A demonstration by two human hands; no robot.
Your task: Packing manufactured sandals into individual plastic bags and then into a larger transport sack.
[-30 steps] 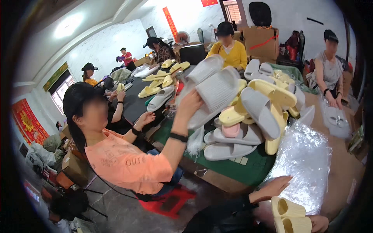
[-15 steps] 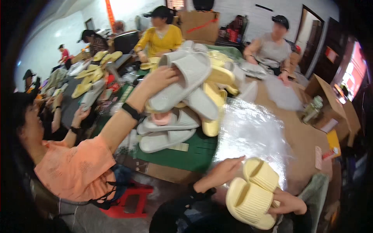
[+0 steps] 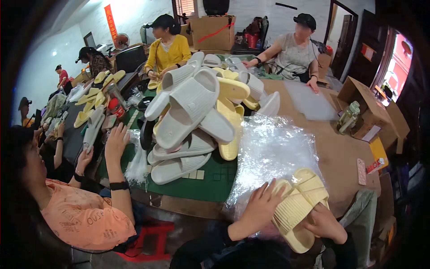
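Note:
A pair of pale yellow slides [image 3: 291, 208] with ribbed straps is held over the table's near edge, one overlapping the other. My right hand [image 3: 326, 223] grips them from the right, its fingers partly hidden in the opening under a strap. At their left side, my left hand [image 3: 259, 207] rests with fingers stretched out against the slide; its thumb is hard to see. Just beyond my hands lies a shiny clear plastic sheet or bag [image 3: 277, 148] on the tabletop.
Grey slides [image 3: 188, 112] and yellow slides [image 3: 229, 130] form a tall pile left of centre on a green mat [image 3: 215, 181]. A co-worker in orange [image 3: 85, 215] sits close on my left. At right are a pink phone [image 3: 361, 171], a glass jar [image 3: 348, 117] and an open carton [image 3: 365, 107].
My left hand has come over onto the slides, which have turned and lifted slightly. The co-worker in orange has withdrawn a hand from the pile, where a grey slide now lies on top.

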